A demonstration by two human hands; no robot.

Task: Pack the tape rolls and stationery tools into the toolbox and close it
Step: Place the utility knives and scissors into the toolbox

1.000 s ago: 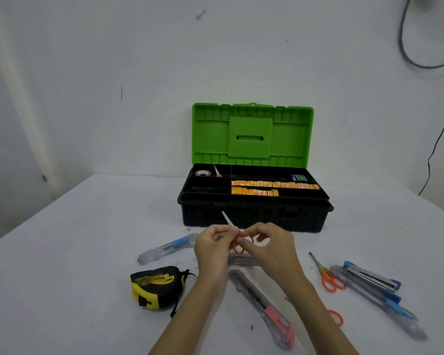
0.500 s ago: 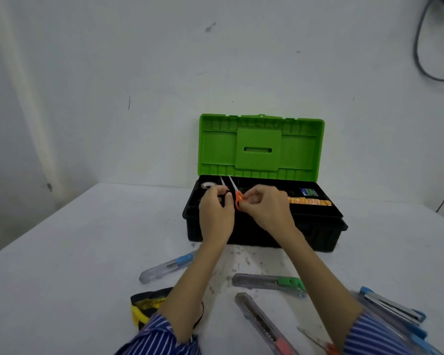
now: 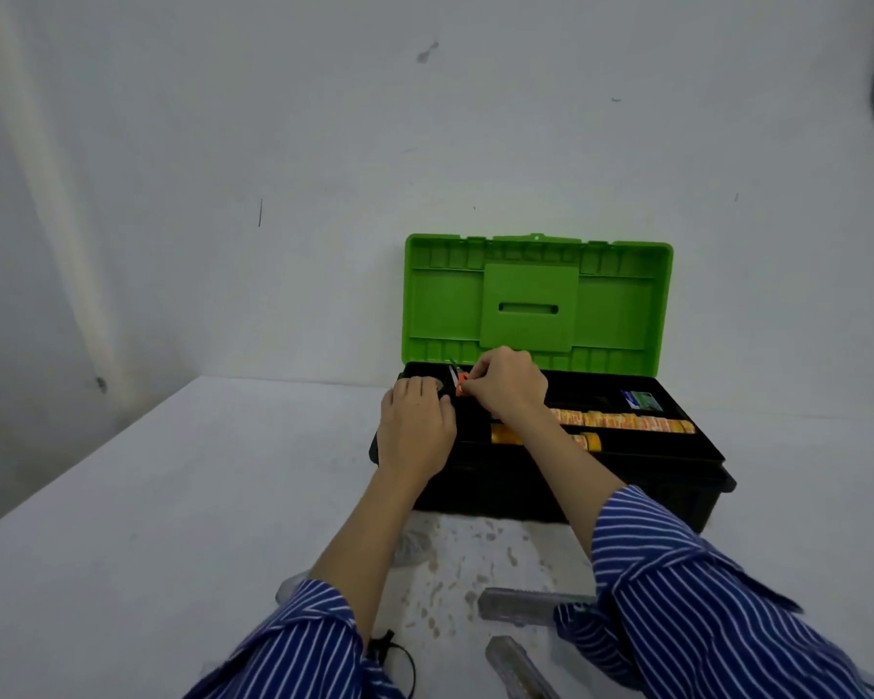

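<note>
White surface [image 3: 172, 496]: right hand [image 3: 508, 388] pinches orange scissors [image 3: 461, 385] over open toolbox [image 3: 626, 476]; left hand [image 3: 415, 426] fingers curled, grip unclear.

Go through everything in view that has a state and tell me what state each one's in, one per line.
toolbox: open, lid upright
orange scissors: held over the tray's back left, blades look closed
right hand: pinching the scissors
left hand: resting on the tray's left end, grip unclear
orange tape rolls: lying in rows in the tray
utility knives: unpacked on the table
</note>
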